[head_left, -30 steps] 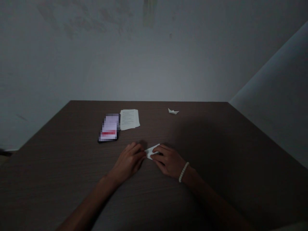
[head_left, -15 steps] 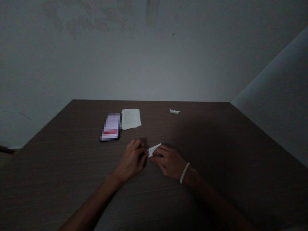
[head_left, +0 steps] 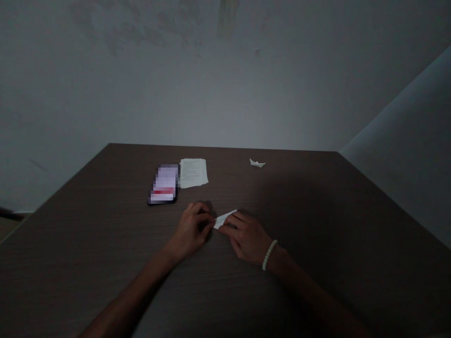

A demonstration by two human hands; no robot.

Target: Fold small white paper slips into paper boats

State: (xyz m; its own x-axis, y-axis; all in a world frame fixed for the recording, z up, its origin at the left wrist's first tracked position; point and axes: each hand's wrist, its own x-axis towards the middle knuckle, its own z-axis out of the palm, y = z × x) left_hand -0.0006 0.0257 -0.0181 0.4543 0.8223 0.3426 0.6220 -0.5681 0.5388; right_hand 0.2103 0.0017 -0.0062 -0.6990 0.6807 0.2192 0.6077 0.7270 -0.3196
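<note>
A small folded piece of white paper (head_left: pixel 223 218) with faint print lies between my hands, low over the tabletop. My left hand (head_left: pixel 193 227) pinches its left corner between thumb and fingertips. On the other side, my right hand (head_left: pixel 246 236) has its fingers closed on the paper's right part and lower edge, hiding some of it. A beaded white bracelet (head_left: pixel 269 255) circles my right wrist.
Beyond my left hand lies a phone (head_left: pixel 164 184) with a lit, blurred screen, beside a stack of printed paper sheets (head_left: pixel 193 172). A small paper boat (head_left: pixel 257 163) stands near the far edge of the brown table (head_left: pixel 88 202). A wall (head_left: pixel 225 103) rises behind.
My left hand has shifted slightly left along the paper, so a bit more of its left end shows. My right hand stays nearly in place. The camera view has tilted slightly.
</note>
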